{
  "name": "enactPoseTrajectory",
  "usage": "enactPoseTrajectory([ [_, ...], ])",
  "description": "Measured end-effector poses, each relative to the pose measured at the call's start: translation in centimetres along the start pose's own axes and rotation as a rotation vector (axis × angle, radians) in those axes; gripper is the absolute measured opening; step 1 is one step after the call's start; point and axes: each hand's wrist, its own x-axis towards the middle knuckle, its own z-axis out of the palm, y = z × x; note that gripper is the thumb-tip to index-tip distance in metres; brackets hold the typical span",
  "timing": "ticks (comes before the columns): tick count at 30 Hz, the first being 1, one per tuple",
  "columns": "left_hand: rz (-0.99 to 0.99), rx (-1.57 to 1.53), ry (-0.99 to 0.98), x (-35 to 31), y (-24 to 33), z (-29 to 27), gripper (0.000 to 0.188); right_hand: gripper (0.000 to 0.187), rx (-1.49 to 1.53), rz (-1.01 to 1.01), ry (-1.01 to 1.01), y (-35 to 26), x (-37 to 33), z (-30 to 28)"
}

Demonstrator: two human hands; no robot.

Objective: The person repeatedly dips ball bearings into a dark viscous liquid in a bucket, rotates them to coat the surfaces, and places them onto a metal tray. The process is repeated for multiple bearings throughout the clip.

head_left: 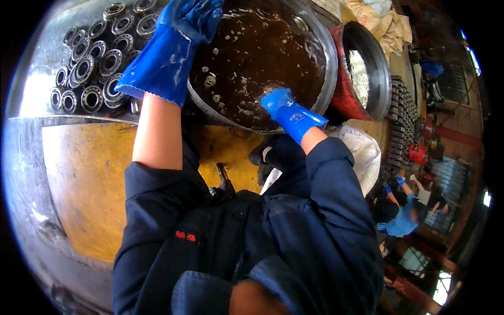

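A wide round tub [329,73] of brown liquid [252,55] with patches of foam stands in front of me. My left hand [194,21], in a long blue rubber glove, is at the tub's far left side. Its fingers are bent together at the picture's edge, and what they hold is hidden. My right hand [281,105], in a matching glove, dips into the liquid by the near right rim. Its fingertips are under the splashing surface, so their grip is hidden. Many dark steel bearings [92,100] lie on the metal surface left of the tub.
A red drum [346,97] with a white lump inside stands right of the tub. Below it is a white sack [365,152]. Stacked dark metal parts [401,115] line the right side. Farther off, a co-worker [401,223] wears blue. A yellow board [84,189] lies at left.
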Motion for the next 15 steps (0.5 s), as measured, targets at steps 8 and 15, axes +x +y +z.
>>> enactPoseTrajectory([
  [8, -0.025, -0.030, -0.058, 0.1, -0.5, 0.5, 0.032, 0.036, 1.281, 0.254, 0.266, 3.8, -2.9, 5.9],
  [15, -0.018, 0.039, 0.021, 0.3, 0.0, -0.1, 0.033, 0.033, 0.139, 0.181, -0.085, 0.2, -0.8, -0.9],
])
